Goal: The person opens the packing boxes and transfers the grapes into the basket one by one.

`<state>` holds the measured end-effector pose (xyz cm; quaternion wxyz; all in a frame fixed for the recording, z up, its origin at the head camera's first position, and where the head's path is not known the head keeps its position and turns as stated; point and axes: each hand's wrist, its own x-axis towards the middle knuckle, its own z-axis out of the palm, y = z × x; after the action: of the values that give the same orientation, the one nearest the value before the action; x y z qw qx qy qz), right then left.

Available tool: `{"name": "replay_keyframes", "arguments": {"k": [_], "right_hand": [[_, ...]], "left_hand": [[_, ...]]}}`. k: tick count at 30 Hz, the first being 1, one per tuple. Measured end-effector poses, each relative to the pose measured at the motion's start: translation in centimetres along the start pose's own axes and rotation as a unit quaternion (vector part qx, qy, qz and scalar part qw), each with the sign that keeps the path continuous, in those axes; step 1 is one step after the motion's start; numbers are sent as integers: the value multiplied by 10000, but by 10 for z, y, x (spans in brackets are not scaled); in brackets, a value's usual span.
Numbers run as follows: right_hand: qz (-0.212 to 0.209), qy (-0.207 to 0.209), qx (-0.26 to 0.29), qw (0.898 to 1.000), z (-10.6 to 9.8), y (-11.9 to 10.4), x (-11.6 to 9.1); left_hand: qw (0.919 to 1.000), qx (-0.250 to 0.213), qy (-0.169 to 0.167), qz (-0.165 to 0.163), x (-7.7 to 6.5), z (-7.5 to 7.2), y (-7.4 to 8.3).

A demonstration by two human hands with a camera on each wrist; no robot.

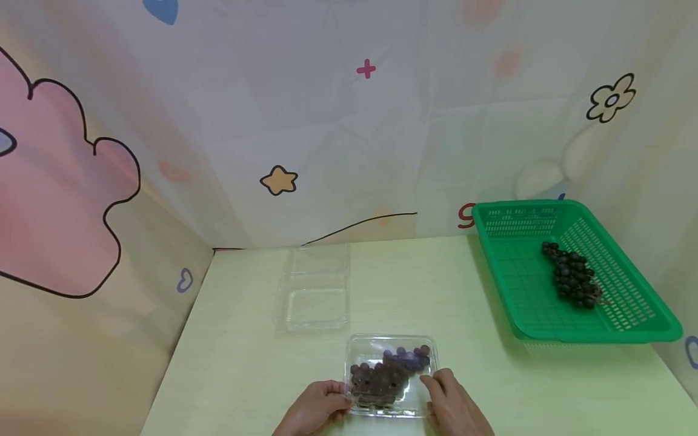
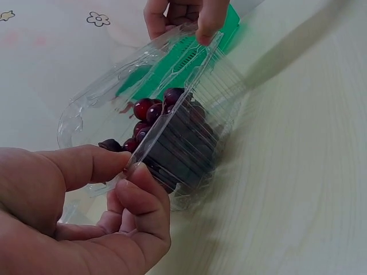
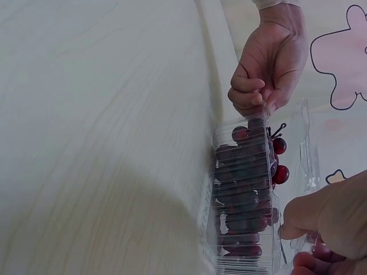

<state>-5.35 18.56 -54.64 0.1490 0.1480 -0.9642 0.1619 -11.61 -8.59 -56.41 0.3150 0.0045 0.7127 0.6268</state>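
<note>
A clear plastic clamshell box (image 1: 415, 396) stands at the table's near edge with a bunch of dark red-purple grapes (image 1: 380, 380) inside. My left hand (image 1: 317, 404) pinches the rim at its near left corner between thumb and fingers. On the opposite side, my right hand (image 1: 457, 404) grips the right edge, its thumb lying along the rim in the right wrist view. The box's lid (image 2: 94, 112) slants up from the ribbed base in the left wrist view, and grapes (image 2: 146, 112) show between the two.
Behind the box, a second clear clamshell (image 1: 316, 289) lies opened out flat on the pale table (image 1: 234, 363). A green plastic basket (image 1: 504, 290) stands at the right with another dark grape bunch (image 1: 574, 275) in it. A printed cloth (image 1: 327, 121) hangs along the back.
</note>
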Motion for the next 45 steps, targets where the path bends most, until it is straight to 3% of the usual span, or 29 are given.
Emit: {"name": "replay_keyframes", "arguments": {"k": [5,14,22,26,38,45], "right_hand": [[220,-224,-25,9995,-4,-1,0],[257,229,-297,9990,-10,4,-1],[-402,1331,-383,9896,-9,15,2],[-601,1676,-348,9834,-9,19,3],[-305,1563,-305,9868,-21,17,7],[-412,1981,-123,9792,-26,21,12]], "left_hand": [[9999,92,23,-93,0,0,2],[9996,122,133,-232,1,1,3],[9996,-2,111,-249,1,2,2],[9997,-34,108,-201,0,2,2],[9999,-95,27,-132,1,1,3],[10000,36,-36,-44,2,0,5]]}}
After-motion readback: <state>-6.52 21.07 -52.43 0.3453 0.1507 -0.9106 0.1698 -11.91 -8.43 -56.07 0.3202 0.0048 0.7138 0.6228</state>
